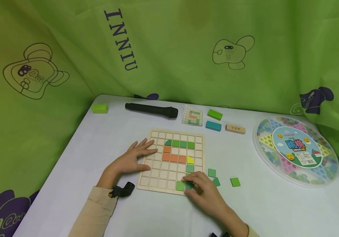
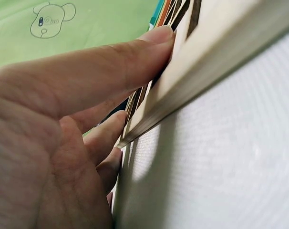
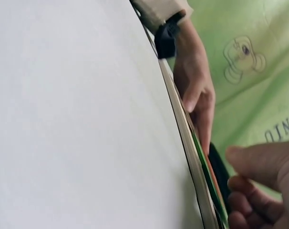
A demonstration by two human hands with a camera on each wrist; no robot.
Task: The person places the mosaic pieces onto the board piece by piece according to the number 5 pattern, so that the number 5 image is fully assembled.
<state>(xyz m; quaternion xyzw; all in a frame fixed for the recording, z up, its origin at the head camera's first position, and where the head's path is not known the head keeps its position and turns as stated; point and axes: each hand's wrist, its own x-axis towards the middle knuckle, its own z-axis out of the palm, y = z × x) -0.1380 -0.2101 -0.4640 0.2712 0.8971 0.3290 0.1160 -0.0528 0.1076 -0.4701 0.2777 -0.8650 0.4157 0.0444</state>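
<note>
A wooden grid board (image 1: pixel 154 173) lies on the white table with coloured tiles in some of its squares. My left hand (image 1: pixel 132 158) rests spread on the board's left edge; in the left wrist view its thumb (image 2: pixel 135 62) lies along the rim. Over the lower right corner is my right hand (image 1: pixel 206 194), thumb and forefinger on either side of a dark green tile (image 1: pixel 189 186) in the corner square. Nothing shows between those fingertips in the right wrist view. A light green tile (image 1: pixel 180 186) sits to the left, and a yellow tile (image 1: pixel 190 160) higher up.
Loose green tiles (image 1: pixel 212 172) lie right of the board, one farther out (image 1: pixel 235 182). Behind it are a pattern card (image 1: pixel 192 115), a black microphone (image 1: pixel 151 110) and several blocks (image 1: pixel 213 125). A round marble-game box (image 1: pixel 295 151) occupies the right side.
</note>
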